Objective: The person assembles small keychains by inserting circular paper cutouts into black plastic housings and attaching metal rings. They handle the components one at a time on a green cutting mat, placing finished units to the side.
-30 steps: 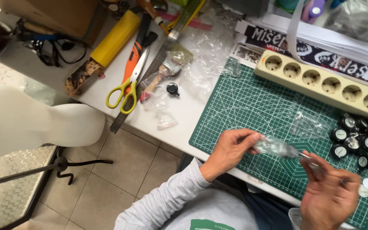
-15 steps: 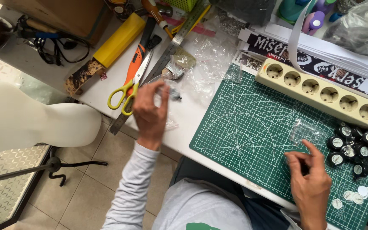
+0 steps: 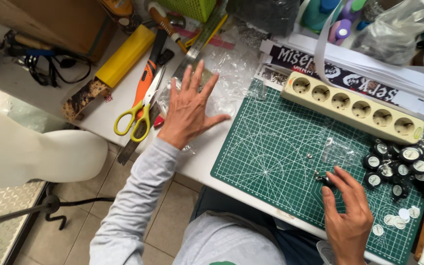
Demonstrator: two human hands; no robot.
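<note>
1. Left hand (image 3: 188, 110) spread flat, holding nothing, over crinkled clear plastic (image 3: 231, 68) beside yellow-handled scissors (image 3: 138, 110).
2. Right hand (image 3: 348, 216), fingers loosely curled, pinches a small dark part (image 3: 326, 179) on the green cutting mat (image 3: 271, 147).
3. Round black-rimmed dial pieces (image 3: 401, 167) lie heaped nearby on the mat; several white discs (image 3: 393, 220) sit loose.

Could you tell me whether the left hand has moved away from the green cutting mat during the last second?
Yes. The left hand left the cutting mat and now lies spread leftward beside the yellow-handled scissors.

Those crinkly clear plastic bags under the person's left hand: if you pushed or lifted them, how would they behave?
The clear plastic bags look thin and creased, so they are probably floppy and very light. Under the spread left hand they would likely slide easily on the smooth white table. They seem more apt to crumple than break.
</note>
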